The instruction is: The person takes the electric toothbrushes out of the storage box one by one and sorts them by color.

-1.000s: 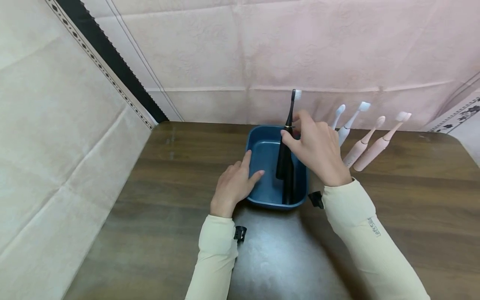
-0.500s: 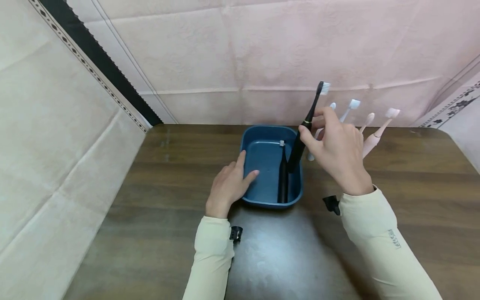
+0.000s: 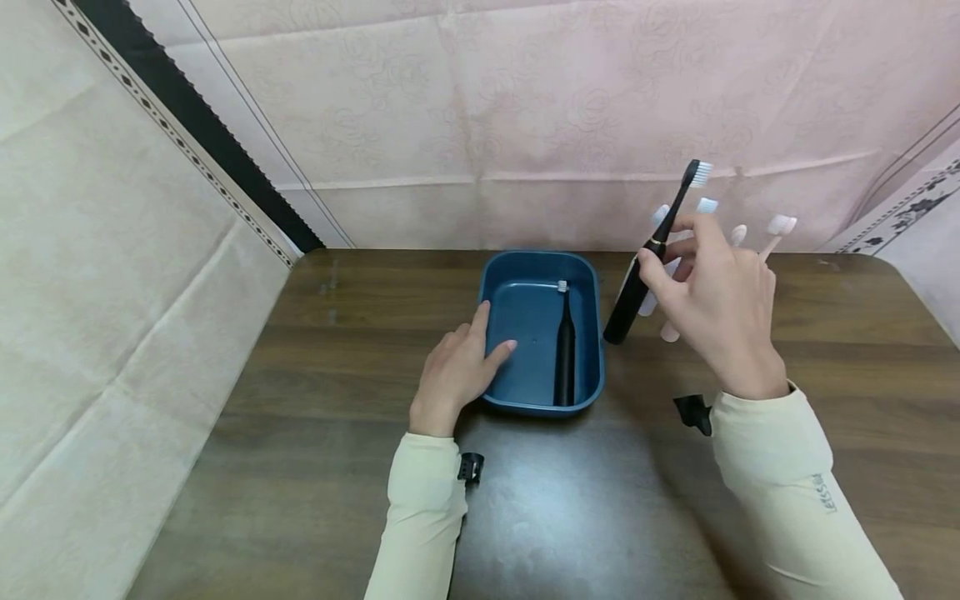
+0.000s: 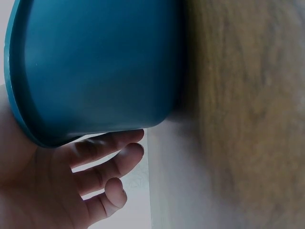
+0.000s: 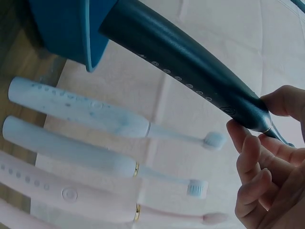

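My right hand pinches a black electric toothbrush near its neck, bristles up and handle tilted, just right of the blue box. In the right wrist view the dark handle shows a row of small marks, held between thumb and fingertips. Inside the box a second, slimmer black toothbrush lies along the right side. My left hand grips the box's left wall, thumb over the rim; the left wrist view shows its fingers outside, one against the wall.
Behind the right hand stand two pale blue toothbrushes and two pink ones, in a row and partly hidden in the head view. A light cloth hangs at the wooden table's back edge.
The black toothbrush has been lifted out over the box's right rim and carried right by my right hand. The slimmer toothbrush now shows fully. My left hand keeps its place on the box.
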{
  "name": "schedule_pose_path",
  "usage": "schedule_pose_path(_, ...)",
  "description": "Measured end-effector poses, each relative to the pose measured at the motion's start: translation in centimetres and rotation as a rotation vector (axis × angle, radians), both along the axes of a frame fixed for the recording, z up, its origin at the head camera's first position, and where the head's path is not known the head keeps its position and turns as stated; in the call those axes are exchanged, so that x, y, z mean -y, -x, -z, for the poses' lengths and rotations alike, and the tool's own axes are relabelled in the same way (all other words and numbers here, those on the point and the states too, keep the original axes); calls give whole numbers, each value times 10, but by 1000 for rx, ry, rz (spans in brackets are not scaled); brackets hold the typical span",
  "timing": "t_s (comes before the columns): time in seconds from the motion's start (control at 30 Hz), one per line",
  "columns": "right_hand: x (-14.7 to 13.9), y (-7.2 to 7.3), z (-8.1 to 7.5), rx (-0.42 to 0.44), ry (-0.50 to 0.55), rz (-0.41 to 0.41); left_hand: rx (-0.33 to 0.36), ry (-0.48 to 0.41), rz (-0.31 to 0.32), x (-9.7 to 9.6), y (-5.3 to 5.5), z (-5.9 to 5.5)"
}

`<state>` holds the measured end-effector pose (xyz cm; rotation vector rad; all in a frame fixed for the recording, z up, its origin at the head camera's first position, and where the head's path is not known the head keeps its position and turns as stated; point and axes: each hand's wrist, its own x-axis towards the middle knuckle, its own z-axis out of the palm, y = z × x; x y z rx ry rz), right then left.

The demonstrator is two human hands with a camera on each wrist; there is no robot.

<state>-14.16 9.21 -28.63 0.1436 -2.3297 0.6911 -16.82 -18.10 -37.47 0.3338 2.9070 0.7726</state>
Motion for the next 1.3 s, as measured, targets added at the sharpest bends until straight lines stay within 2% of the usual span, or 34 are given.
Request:
schedule_pose_path(0.3, -13, -8, -1, -23, 18, 49, 6, 1, 0, -1, 0, 1)
schedule_pose_path(0.73, -30, -15, -2, -69, -11, 98, 1, 8, 7, -1, 1, 1)
schedule_pose_path(1.3, -34, -19, 2, -80, -25, 97, 26, -2, -4, 0, 1, 0)
